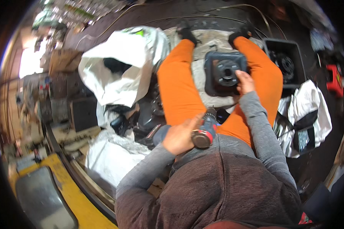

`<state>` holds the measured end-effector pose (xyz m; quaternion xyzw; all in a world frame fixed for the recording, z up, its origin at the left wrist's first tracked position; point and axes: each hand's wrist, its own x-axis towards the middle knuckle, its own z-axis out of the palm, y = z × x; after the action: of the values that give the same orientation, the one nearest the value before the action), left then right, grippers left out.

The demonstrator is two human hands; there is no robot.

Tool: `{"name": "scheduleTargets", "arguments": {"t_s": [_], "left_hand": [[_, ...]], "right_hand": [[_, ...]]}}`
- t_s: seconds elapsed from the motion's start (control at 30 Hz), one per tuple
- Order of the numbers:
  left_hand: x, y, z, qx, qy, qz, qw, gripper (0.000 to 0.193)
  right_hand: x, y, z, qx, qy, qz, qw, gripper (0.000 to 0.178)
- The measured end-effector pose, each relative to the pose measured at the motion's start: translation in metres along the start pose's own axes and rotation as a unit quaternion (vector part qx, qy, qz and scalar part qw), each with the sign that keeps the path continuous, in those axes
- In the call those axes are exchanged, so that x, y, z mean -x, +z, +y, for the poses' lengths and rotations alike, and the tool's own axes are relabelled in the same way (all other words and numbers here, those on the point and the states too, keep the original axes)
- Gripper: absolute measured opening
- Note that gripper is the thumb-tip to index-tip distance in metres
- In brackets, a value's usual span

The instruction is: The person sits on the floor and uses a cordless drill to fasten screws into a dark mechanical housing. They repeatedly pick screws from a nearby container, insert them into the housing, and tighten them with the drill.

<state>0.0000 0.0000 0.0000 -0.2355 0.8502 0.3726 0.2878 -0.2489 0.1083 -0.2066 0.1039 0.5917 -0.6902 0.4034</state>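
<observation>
Gripping a drill (208, 131) (trigger hidden from view).

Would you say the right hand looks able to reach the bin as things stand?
Probably yes: the bin is open-topped, just past the right leg, though the right hand would have to leave the black part.

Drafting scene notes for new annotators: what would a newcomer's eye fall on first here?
Probably the bright orange trousers, legs spread across the middle. Between them sits a black square part with a round centre, the right hand at its right side, while the left hand holds a power drill near the lap. Next, the big open white sack left of the legs.
</observation>
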Motion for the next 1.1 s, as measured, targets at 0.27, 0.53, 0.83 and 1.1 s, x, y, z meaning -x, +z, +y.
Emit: {"name": "scheduleTargets", "arguments": {"t_s": [0.27,0.53,0.83,1.1], "left_hand": [[0.038,-0.017,-0.076,0.255,0.078,0.358,0.895,0.079],[0.132,-0.066,-0.155,0.256,-0.040,0.628,0.734,0.030],[0.149,0.067,-0.377,0.100,-0.594,0.300,0.740,0.037],[0.090,-0.019,-0.302,0.078,-0.525,0.276,0.801,0.054]], "right_hand": [[0.122,0.101,-0.084,-0.085,-0.056,-0.269,0.958,0.022],[0.121,0.150,-0.040,0.027,0.112,-0.313,0.943,0.050],[0.039,0.001,-0.022,-0.160,0.146,-0.168,0.962,0.057],[0.026,-0.073,-0.056,-0.143,0.002,-0.057,0.988,0.052]]}}
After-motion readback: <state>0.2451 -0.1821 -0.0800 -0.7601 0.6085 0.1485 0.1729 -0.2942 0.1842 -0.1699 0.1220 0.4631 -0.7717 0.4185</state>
